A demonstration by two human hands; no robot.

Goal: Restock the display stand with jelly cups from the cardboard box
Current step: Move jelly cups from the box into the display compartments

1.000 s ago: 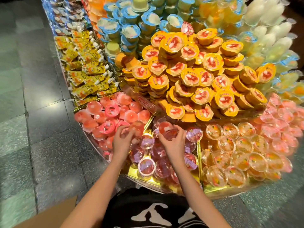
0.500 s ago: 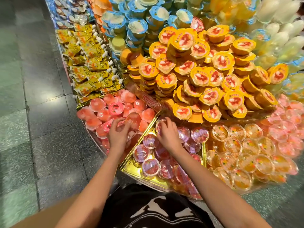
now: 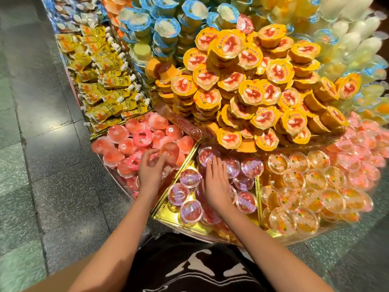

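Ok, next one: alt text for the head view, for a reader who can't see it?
A person's left hand holds a pink jelly cup among other pink cups while the right hand lies flat on purple-lidded cups in a gold tray. Orange-lidded cups are heaped behind.

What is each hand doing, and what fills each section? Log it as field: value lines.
left hand: grips a pink cup over the pink pile
right hand: flat on the purple-lidded cups
gold tray: middle section, floor partly bare
right section: orange cups
above: yellow-lidded cups, heaped
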